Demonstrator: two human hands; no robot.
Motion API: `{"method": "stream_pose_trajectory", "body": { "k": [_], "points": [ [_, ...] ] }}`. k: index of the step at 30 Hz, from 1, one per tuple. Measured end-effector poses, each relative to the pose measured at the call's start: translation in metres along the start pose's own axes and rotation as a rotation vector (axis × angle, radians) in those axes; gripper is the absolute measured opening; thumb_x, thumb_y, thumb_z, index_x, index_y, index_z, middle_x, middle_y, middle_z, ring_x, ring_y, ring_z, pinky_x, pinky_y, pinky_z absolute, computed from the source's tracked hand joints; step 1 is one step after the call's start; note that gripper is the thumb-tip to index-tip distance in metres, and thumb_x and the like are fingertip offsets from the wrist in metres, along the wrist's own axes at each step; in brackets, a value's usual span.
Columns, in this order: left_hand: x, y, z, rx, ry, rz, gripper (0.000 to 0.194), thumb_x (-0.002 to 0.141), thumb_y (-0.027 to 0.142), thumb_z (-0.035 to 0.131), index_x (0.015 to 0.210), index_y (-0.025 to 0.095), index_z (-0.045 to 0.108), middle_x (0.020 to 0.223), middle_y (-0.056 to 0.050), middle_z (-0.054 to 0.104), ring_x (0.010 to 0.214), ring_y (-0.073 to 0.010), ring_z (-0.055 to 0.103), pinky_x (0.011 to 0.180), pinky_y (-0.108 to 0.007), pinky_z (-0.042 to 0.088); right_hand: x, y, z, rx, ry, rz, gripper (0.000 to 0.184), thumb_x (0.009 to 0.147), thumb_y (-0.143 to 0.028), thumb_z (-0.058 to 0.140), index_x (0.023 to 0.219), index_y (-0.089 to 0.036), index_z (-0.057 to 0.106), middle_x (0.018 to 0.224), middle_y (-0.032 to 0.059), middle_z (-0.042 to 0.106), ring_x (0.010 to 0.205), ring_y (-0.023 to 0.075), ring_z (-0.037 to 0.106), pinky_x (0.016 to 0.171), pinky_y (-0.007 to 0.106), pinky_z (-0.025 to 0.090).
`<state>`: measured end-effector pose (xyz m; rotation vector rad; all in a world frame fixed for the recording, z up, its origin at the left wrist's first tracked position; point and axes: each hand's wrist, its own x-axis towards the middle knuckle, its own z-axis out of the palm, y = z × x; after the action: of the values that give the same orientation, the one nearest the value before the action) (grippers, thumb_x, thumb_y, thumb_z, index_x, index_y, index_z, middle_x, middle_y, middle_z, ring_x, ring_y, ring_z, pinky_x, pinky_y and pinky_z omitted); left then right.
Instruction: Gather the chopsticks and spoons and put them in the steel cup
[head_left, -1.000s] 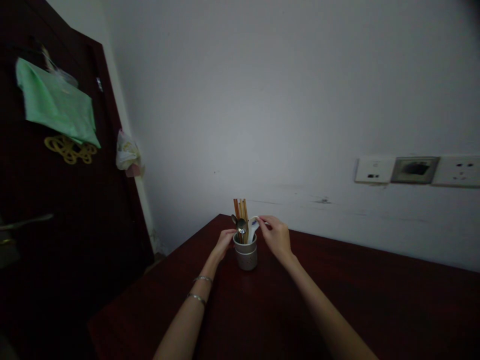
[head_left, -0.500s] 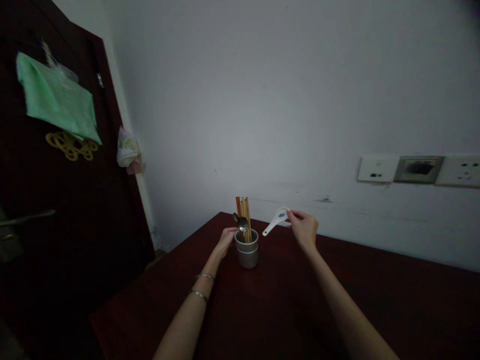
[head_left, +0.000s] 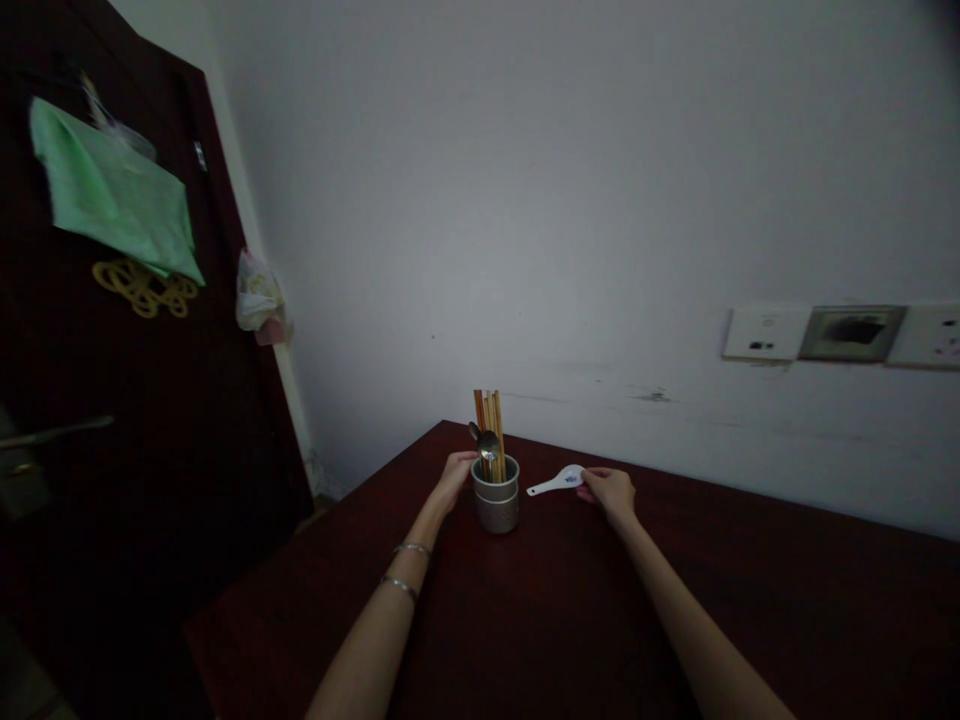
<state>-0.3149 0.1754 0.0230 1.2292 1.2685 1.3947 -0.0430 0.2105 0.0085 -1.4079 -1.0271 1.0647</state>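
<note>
My right hand (head_left: 609, 492) pinches a white soup spoon (head_left: 559, 481) by its bowl, which bears a small blue pattern. The spoon's handle points left, toward a grey utensil holder (head_left: 497, 512), and does not touch it. Several wooden chopsticks (head_left: 492, 420) and two metal spoons (head_left: 489, 446) stand upright in the holder. Against the holder's left side, my left hand (head_left: 454, 475) is closed around it; some of its fingers are hidden behind it. Two bangles circle the left wrist.
The dark red table (head_left: 570, 610) has its far edge by a pale wall (head_left: 525, 220). Wall sockets (head_left: 765, 334) are on the right. At the left is a dark door (head_left: 150, 420) with a green cloth (head_left: 112, 190), beside a hanging plastic bag (head_left: 257, 295).
My right hand has lowered the soup spoon toward the table, and its handle has swung from slanting to nearly level. My left hand stays at the utensil holder.
</note>
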Motion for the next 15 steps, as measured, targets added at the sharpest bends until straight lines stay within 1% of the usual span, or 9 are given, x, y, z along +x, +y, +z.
{"method": "stream_pose_trajectory", "body": {
  "k": [2, 7, 12, 15],
  "points": [
    [-0.0002, 0.0003, 0.0006, -0.006, -0.004, 0.013, 0.027, 0.066, 0.028, 0.060, 0.085, 0.010, 0.067, 0.078, -0.010, 0.068, 0.073, -0.0196, 0.060, 0.061, -0.026, 0.043, 0.0009, 0.0040, 0.0006, -0.011, -0.010, 0.014, 0.026, 0.066, -0.019, 0.058, 0.088, -0.007, 0.063, 0.066, 0.0118, 0.069, 0.064, 0.0223, 0.067, 0.051, 0.022, 0.056],
    [-0.0027, 0.0026, 0.0017, 0.000, 0.015, 0.014, 0.025, 0.065, 0.026, 0.061, 0.082, 0.010, 0.068, 0.077, -0.010, 0.068, 0.073, -0.0198, 0.060, 0.062, -0.027, 0.043, 0.0023, 0.0105, 0.0023, -0.055, -0.048, 0.033, 0.025, 0.068, -0.021, 0.055, 0.089, -0.009, 0.061, 0.074, 0.0118, 0.070, 0.066, 0.0203, 0.067, 0.052, 0.021, 0.055],
    [-0.0066, 0.0067, 0.0031, 0.007, 0.008, 0.038, 0.024, 0.065, 0.025, 0.061, 0.081, 0.009, 0.068, 0.077, -0.010, 0.068, 0.075, -0.0206, 0.060, 0.064, -0.027, 0.043, -0.0013, 0.0074, 0.0021, -0.121, -0.088, 0.023, 0.023, 0.068, -0.019, 0.054, 0.088, -0.008, 0.060, 0.077, 0.0145, 0.069, 0.066, 0.0212, 0.067, 0.049, 0.022, 0.055],
    [-0.0085, 0.0098, 0.0040, 0.020, 0.011, 0.057, 0.022, 0.065, 0.026, 0.061, 0.079, 0.010, 0.068, 0.077, -0.009, 0.068, 0.076, -0.0208, 0.060, 0.065, -0.027, 0.042, -0.0045, 0.0046, 0.0016, -0.163, -0.101, 0.006, 0.022, 0.068, -0.018, 0.054, 0.087, -0.010, 0.060, 0.077, 0.0141, 0.069, 0.064, 0.0215, 0.067, 0.046, 0.023, 0.054]
  ]
}}
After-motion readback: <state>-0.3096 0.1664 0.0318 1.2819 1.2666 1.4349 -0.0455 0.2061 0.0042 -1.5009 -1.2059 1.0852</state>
